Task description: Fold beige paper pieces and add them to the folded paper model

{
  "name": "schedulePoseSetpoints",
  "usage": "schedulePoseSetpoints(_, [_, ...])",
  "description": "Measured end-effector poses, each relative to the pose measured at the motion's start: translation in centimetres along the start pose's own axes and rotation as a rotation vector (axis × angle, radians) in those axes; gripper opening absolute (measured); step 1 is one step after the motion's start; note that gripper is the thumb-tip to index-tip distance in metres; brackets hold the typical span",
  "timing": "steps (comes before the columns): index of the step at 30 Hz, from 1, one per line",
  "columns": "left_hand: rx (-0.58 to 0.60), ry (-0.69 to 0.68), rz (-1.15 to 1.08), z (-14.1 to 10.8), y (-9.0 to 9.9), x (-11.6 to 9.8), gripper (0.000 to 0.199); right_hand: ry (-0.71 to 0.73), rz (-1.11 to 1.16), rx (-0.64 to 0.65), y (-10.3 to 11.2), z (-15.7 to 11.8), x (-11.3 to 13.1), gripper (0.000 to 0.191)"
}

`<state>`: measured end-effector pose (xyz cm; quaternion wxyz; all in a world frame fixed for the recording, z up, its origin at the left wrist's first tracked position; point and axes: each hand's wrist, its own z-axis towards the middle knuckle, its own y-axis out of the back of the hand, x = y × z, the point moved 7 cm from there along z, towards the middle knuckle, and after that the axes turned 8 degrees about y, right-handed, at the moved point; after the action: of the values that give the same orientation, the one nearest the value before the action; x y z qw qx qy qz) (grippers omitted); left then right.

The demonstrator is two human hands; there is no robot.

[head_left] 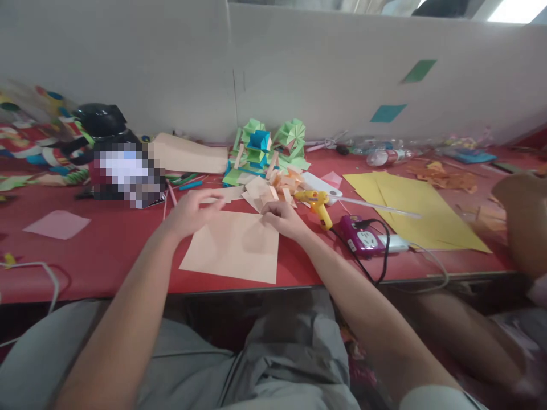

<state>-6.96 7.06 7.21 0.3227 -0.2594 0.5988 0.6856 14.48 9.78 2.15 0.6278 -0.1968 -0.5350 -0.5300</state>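
A sheet of peach-coloured paper [235, 250] lies flat on the red table in front of me. My left hand [194, 212] is over its upper left corner, fingers stretched out and apart, holding nothing. At the upper right corner, my right hand [282, 219] has its fingers curled together; whether paper is pinched in them is hidden. Just beyond it are small peach paper pieces [256, 191] and folded orange paper pieces [288, 181]. A yellow hot glue gun [317, 204] lies right of my right hand.
A purple power strip [363, 236] with cables sits at the right, beside yellow paper sheets [410, 208]. Green and blue paper models [260, 145] stand at the back. A phone [128, 171], partly pixelated, is at the left. A co-worker's arm [525, 216] reaches in at far right.
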Motion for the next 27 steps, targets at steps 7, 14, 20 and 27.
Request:
schedulePoseSetpoints(7, [0.126,-0.277,0.26,-1.2,-5.4,-3.7,0.022,0.081,0.008,0.08,-0.7,-0.3,1.0,0.012])
schedulePoseSetpoints(14, [0.05,-0.176,0.161,-0.2,-3.7,-1.4,0.013,0.105,-0.108,0.058,-0.5,-0.1,0.8,0.012])
schedulePoseSetpoints(20, [-0.003,-0.131,0.183,0.2,-2.5,0.1,0.011,0.08,-0.154,0.011,0.3,-0.2,0.8,0.013])
schedulePoseSetpoints(27, [-0.055,-0.104,0.022,0.2,-0.6,0.5,0.014,0.085,-0.056,-0.087,1.0,-0.3,0.6,0.021])
